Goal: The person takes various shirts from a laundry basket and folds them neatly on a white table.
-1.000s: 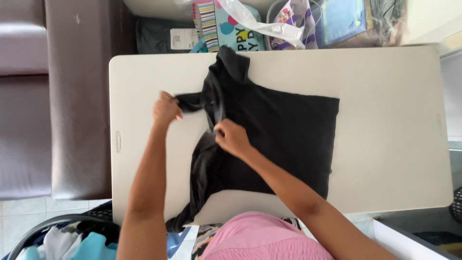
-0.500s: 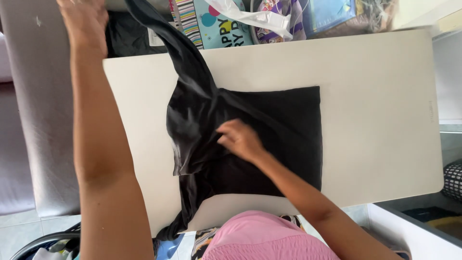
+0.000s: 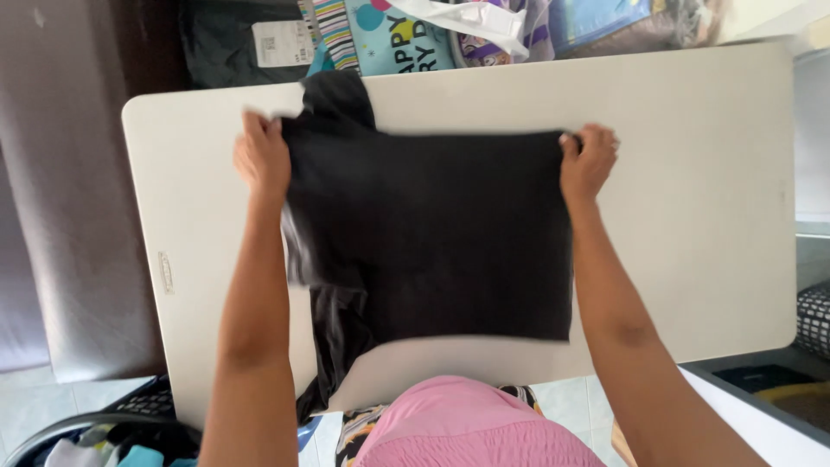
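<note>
A black garment (image 3: 432,233) lies spread on the white folding table (image 3: 683,199). My left hand (image 3: 262,158) grips its far left corner, close to a sleeve that sticks out toward the table's far edge. My right hand (image 3: 588,160) grips the far right corner. Both arms reach across the cloth from the near side. Part of the garment hangs over the near edge of the table at the left.
A laundry basket (image 3: 112,437) with clothes stands at the bottom left. A brown sofa (image 3: 78,190) runs along the left side. Colourful bags (image 3: 406,35) and a dark package (image 3: 233,39) sit beyond the table's far edge. A dark bin (image 3: 778,385) is at the lower right.
My left hand came down from high above the table to the garment's far left corner. My right hand moved from the middle of the cloth to its far right corner. The garment now lies spread flat.
</note>
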